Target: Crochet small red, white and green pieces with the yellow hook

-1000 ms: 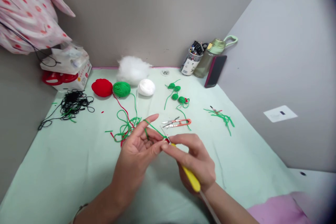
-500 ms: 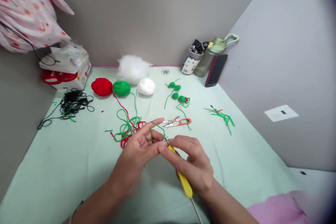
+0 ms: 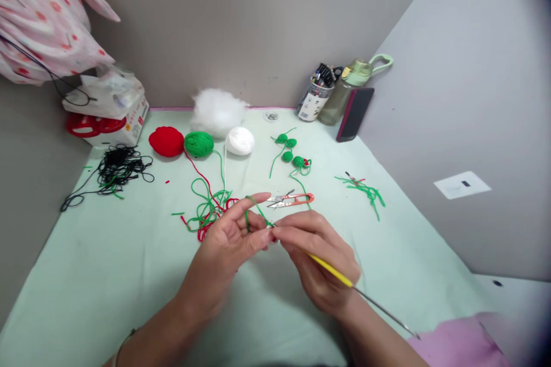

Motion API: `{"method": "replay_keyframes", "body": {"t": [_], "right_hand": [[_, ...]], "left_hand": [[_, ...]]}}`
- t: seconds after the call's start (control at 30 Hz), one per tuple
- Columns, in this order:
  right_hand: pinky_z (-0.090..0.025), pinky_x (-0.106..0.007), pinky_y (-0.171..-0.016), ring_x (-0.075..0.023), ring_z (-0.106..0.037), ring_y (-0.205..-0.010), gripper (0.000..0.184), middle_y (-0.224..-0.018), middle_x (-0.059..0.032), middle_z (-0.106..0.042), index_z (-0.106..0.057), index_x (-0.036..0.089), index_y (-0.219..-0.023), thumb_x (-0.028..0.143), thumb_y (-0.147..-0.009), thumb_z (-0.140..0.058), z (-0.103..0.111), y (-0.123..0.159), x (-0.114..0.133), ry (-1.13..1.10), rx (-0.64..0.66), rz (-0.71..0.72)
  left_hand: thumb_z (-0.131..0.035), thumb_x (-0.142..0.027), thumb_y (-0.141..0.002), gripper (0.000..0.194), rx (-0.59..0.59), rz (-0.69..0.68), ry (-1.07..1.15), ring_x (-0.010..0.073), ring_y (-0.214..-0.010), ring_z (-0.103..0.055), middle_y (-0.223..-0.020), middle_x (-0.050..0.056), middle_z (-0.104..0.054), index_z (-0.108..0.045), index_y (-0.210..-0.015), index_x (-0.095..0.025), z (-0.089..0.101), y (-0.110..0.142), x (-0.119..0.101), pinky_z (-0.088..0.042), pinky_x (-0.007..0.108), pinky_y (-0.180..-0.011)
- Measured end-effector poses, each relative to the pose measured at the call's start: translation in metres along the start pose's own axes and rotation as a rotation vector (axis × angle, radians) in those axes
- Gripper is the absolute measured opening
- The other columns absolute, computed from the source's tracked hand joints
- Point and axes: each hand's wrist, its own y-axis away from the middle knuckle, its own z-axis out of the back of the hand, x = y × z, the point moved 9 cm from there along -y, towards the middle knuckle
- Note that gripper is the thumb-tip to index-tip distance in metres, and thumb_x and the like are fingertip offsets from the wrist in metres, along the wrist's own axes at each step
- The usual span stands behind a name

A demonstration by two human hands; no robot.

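My left hand (image 3: 235,243) pinches a small crochet piece (image 3: 270,228) between thumb and fingers. Little of the piece shows, with bits of green, white and red. Green yarn (image 3: 258,206) loops over my raised left index finger and runs down to it. A crochet hook (image 3: 333,272) with a yellow handle lies across my right hand (image 3: 322,258), whose fingers close on it. Its metal rear end points down to the right; the tip at the piece is hidden by my fingertips. Just beyond my hands lie orange-handled thread snips (image 3: 297,199).
Red (image 3: 166,141), green (image 3: 198,144) and white (image 3: 240,141) yarn balls sit at the back, by white stuffing (image 3: 217,112). Small green crocheted balls (image 3: 287,156) and green yarn scraps (image 3: 364,188) lie right. Tangled black cord (image 3: 118,169) is left; a phone (image 3: 355,115) leans against a bottle (image 3: 336,102).
The hook's handle has swung from pointing down toward me to slanting out to the right. My right hand has turned with it, while the left hand stays almost in place.
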Motion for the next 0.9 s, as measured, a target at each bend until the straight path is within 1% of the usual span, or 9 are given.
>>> {"method": "replay_keyframes", "body": {"t": [0.1,0.17,0.27,0.37,0.47,0.57,0.63,0.8,0.9], "right_hand": [[-0.063,-0.03,-0.072,-0.0181,-0.072,-0.088,0.037,-0.101,-0.0105,-0.074,-0.075,0.02,-0.119,-0.002,-0.094,-0.059,-0.003,0.001,0.006,0.126,0.015,0.033],[-0.063,-0.03,-0.072,-0.0178,-0.073,-0.088,0.039,-0.102,-0.0099,-0.074,-0.075,0.022,-0.12,-0.003,-0.094,-0.059,-0.004,0.001,0.005,0.142,0.03,0.029],[-0.064,-0.029,-0.073,-0.0173,-0.073,-0.09,0.039,-0.104,-0.0092,-0.073,-0.075,0.023,-0.121,-0.001,-0.096,-0.058,-0.003,0.002,0.004,0.083,0.016,0.072],[-0.065,-0.031,-0.076,-0.0191,-0.074,-0.095,0.041,-0.109,-0.0104,-0.073,-0.074,0.024,-0.127,0.001,-0.097,-0.058,-0.003,0.007,0.005,0.06,-0.011,0.133],[-0.064,-0.032,-0.076,-0.0204,-0.073,-0.098,0.047,-0.112,-0.0117,-0.073,-0.071,0.024,-0.133,-0.002,-0.096,-0.058,-0.004,0.011,0.007,0.122,-0.031,0.142],[-0.062,-0.031,-0.072,-0.0196,-0.073,-0.093,0.045,-0.106,-0.0116,-0.073,-0.073,0.021,-0.128,-0.003,-0.093,-0.058,-0.004,0.009,0.004,0.107,-0.01,0.071],[-0.06,-0.03,-0.071,-0.0185,-0.072,-0.089,0.041,-0.103,-0.0096,-0.073,-0.075,0.022,-0.122,-0.002,-0.093,-0.059,-0.003,0.005,-0.002,0.012,0.021,-0.016],[-0.06,-0.031,-0.077,-0.0175,-0.071,-0.088,0.031,-0.097,-0.004,-0.076,-0.08,0.027,-0.11,0.005,-0.095,-0.064,-0.001,-0.002,-0.022,-0.283,0.027,-0.188],[-0.059,-0.033,-0.078,-0.018,-0.069,-0.089,0.033,-0.096,-0.0038,-0.075,-0.078,0.027,-0.113,0.004,-0.096,-0.063,-0.002,0.002,-0.023,-0.24,0.019,-0.177]], "left_hand": [[-0.085,-0.028,-0.084,0.039,-0.104,-0.133,-0.133,0.0138,-0.082,-0.059,-0.083,-0.004,-0.063,-0.075,-0.122,-0.03,0.006,0.003,-0.007,-0.049,0.025,-0.083],[-0.085,-0.028,-0.083,0.045,-0.128,-0.146,-0.146,0.014,-0.084,-0.059,-0.085,-0.004,-0.063,-0.073,-0.126,-0.031,0.008,0.004,-0.008,-0.049,0.025,-0.084],[-0.086,-0.031,-0.082,0.06,-0.057,-0.017,-0.01,0.0137,-0.082,-0.059,-0.085,-0.004,-0.063,-0.065,-0.139,-0.031,0.005,0.003,0.002,-0.05,0.026,-0.081],[-0.085,-0.036,-0.083,0.061,0.038,0.127,0.101,0.0129,-0.078,-0.058,-0.086,-0.001,-0.065,-0.065,-0.14,-0.026,-0.003,0.003,0.011,-0.049,0.026,-0.079],[-0.084,-0.036,-0.085,0.058,0.023,0.112,0.104,0.0132,-0.079,-0.058,-0.086,-0.001,-0.065,-0.066,-0.139,-0.025,-0.003,0.002,0.011,-0.049,0.026,-0.08],[-0.087,-0.028,-0.081,0.065,-0.079,-0.036,-0.001,0.014,-0.083,-0.06,-0.083,-0.003,-0.064,-0.063,-0.141,-0.029,0.004,0.002,0.001,-0.049,0.026,-0.084],[-0.088,-0.026,-0.079,0.07,-0.101,-0.086,-0.044,0.0139,-0.084,-0.061,-0.082,-0.004,-0.063,-0.06,-0.143,-0.03,0.005,0.003,-0.004,-0.049,0.026,-0.085],[-0.089,-0.028,-0.078,0.073,-0.006,0.049,0.034,0.013,-0.077,-0.06,-0.082,-0.003,-0.064,-0.06,-0.144,-0.024,-0.002,0.001,0.003,-0.049,0.026,-0.075],[-0.089,-0.026,-0.078,0.073,-0.058,0.015,0.011,0.0132,-0.079,-0.061,-0.081,-0.004,-0.064,-0.059,-0.144,-0.023,0.001,0.001,0.002,-0.049,0.026,-0.077]]}}
